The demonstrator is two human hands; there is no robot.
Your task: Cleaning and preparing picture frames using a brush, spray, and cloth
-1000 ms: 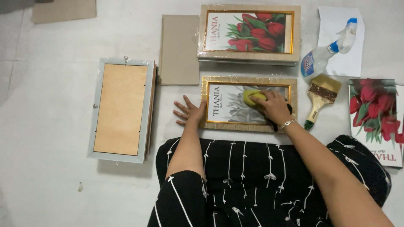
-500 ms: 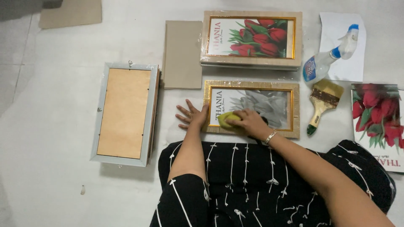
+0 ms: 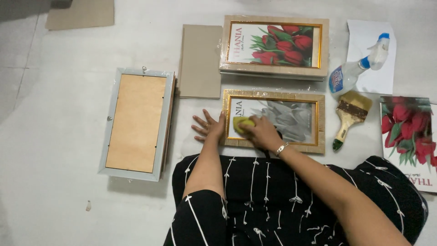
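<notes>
One view only is offered, from the head camera, looking down at the floor [image 3: 54, 136]. A gold-edged picture frame [image 3: 273, 120] lies flat just ahead of the knees, its glass being wiped with a yellow sponge [image 3: 242, 124]. The right hand [image 3: 260, 133] is curled over the sponge and holds it pressed at the frame's 9 o'clock end, over the white strip of the print. The left hand [image 3: 208, 129] is spread wide and flat, with its fingertips against the frame's outer left edge, so that the frame is braced.

Judged from this, the wipe is best done in overlapping passes toward 3 o'clock, with even, light pressure, since the glass is thin and the frame may slide on the smooth floor; the bracing hand is well kept where it is. The corners by the gold lip deserve care, as smears gather there.

At 12 o'clock of the frame lies a stack of frames with a red tulip print [image 3: 274, 45]; at 2 o'clock a spray bottle [image 3: 357, 68] on a white sheet [image 3: 364, 50]; at 3 o'clock a paintbrush [image 3: 348, 116]; further that way a loose tulip print [image 3: 409, 136]. At 10 o'clock a grey backing board [image 3: 200, 59] is seen, and at 9 o'clock a silver frame laid face down [image 3: 136, 123].
</notes>
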